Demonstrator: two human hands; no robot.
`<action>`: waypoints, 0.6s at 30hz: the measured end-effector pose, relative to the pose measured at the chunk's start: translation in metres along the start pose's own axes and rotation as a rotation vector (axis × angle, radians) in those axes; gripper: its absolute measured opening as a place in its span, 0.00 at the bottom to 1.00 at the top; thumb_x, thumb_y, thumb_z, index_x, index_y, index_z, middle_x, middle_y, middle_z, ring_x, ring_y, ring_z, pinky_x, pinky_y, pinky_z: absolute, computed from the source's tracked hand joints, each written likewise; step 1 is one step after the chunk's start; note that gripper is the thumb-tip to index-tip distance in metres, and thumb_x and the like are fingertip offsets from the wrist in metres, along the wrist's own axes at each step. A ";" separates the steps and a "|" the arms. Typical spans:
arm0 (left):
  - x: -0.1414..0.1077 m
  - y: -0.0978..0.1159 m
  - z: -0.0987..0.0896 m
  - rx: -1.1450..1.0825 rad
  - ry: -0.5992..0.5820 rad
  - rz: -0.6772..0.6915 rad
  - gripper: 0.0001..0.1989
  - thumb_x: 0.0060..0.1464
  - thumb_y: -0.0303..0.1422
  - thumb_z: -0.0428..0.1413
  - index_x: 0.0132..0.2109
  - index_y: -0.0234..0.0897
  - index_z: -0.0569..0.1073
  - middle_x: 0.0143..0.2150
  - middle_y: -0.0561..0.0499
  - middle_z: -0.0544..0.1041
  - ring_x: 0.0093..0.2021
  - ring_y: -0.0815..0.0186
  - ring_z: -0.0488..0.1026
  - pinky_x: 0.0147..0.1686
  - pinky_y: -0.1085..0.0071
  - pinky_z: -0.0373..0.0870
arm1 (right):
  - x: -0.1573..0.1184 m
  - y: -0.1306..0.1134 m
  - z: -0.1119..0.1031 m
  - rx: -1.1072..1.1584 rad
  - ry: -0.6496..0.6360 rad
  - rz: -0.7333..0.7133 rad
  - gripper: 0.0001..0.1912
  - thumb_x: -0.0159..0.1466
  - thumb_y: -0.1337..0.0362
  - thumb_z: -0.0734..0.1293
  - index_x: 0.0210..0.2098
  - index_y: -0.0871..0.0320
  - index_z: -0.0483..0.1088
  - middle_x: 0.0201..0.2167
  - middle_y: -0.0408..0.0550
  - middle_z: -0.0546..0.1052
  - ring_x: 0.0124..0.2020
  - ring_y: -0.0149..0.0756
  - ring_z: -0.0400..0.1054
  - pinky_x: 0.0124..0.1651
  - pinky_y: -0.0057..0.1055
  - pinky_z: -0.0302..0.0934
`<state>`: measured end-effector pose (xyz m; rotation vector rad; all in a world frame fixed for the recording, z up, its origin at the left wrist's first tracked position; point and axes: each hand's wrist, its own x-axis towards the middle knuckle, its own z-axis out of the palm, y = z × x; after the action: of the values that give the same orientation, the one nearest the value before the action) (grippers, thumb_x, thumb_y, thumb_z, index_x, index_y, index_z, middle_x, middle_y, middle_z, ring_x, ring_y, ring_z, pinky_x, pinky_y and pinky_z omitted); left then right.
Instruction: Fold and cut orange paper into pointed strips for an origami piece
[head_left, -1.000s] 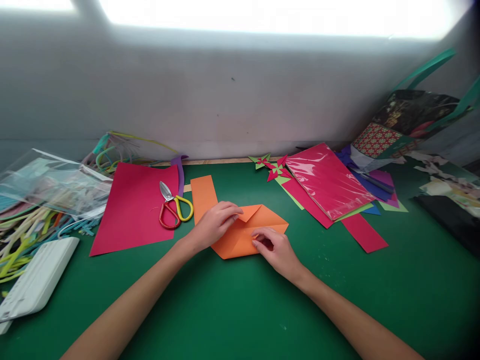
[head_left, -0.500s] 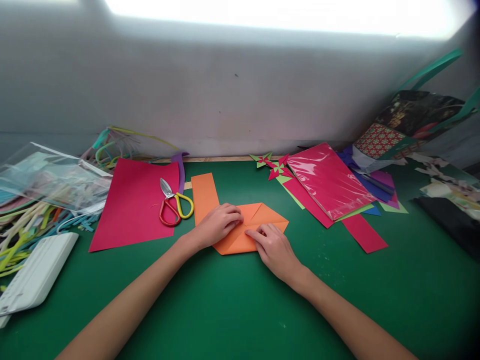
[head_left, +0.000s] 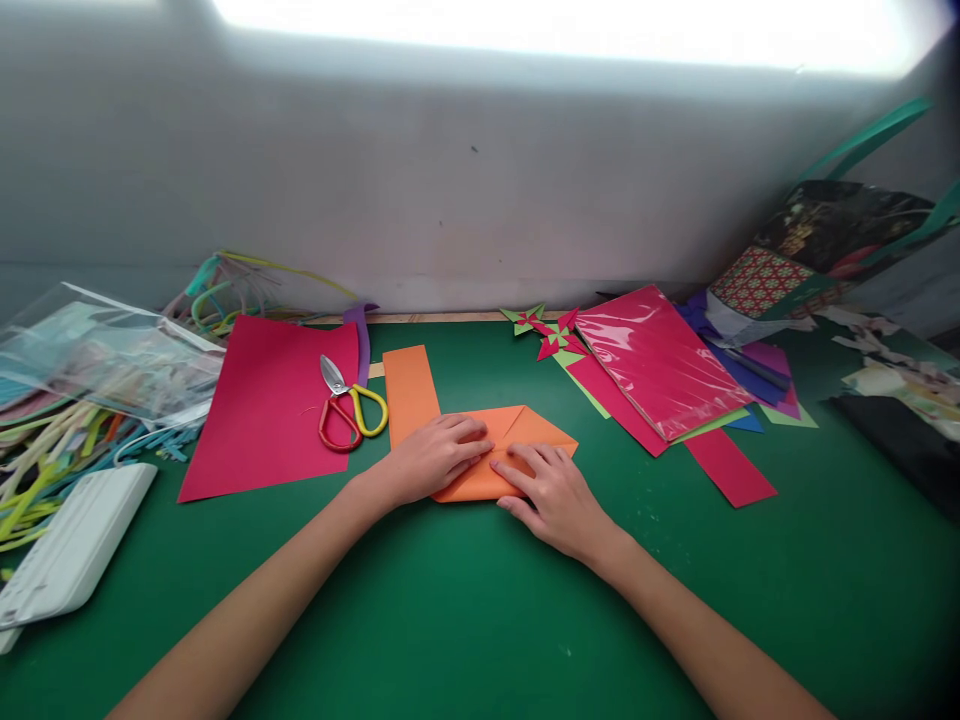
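Mid-frame, the orange paper [head_left: 544, 428] is part-folded, right corners turned in — no finished shape yet; left hand [head_left: 439, 458] and right hand [head_left: 559, 498] press it, fingers loosely spread, no grip visible.

The left hand [head_left: 439, 460] and right hand [head_left: 551, 490] rest, fingers extended, on a folded orange sheet [head_left: 519, 430] on the green desk [head_left: 450, 600], fingertips near each other. An orange strip [head_left: 411, 390] extends beyond the left hand toward the desk's far edge; to its left, scissors [head_left: 349, 391] with red and yellow handles lie on a red sheet [head_left: 262, 410]. Red-and-green paper stars [head_left: 557, 336] sit near the far edge, beside a shiny red pack [head_left: 660, 360]. Coloured strips [head_left: 82, 425] lie toward the desk's left edge, a patterned bag [head_left: 772, 278] by its far right corner
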<state>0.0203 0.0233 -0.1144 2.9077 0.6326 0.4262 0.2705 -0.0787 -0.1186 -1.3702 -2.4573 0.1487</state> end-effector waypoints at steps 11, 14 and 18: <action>0.001 -0.007 -0.008 0.004 0.024 0.144 0.16 0.74 0.31 0.48 0.60 0.35 0.76 0.60 0.42 0.79 0.62 0.56 0.75 0.65 0.57 0.71 | 0.002 0.026 -0.006 -0.044 -0.084 -0.131 0.23 0.76 0.52 0.62 0.68 0.47 0.70 0.66 0.54 0.72 0.60 0.53 0.67 0.59 0.49 0.62; 0.000 -0.008 -0.011 0.031 0.003 0.190 0.15 0.73 0.31 0.50 0.59 0.36 0.77 0.61 0.41 0.79 0.63 0.55 0.75 0.65 0.57 0.70 | 0.004 0.035 -0.006 -0.032 -0.098 -0.160 0.22 0.77 0.53 0.61 0.68 0.46 0.70 0.66 0.53 0.71 0.60 0.52 0.67 0.61 0.50 0.61; -0.001 -0.009 -0.013 0.052 -0.008 0.198 0.15 0.72 0.30 0.52 0.59 0.36 0.77 0.62 0.40 0.78 0.63 0.53 0.74 0.65 0.56 0.71 | 0.005 0.039 -0.006 -0.018 -0.114 -0.179 0.24 0.77 0.51 0.60 0.69 0.46 0.68 0.67 0.54 0.70 0.61 0.51 0.66 0.64 0.52 0.60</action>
<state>0.0120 0.0316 -0.1044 3.0326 0.3609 0.4262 0.3015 -0.0544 -0.1217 -1.1709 -2.6668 0.1664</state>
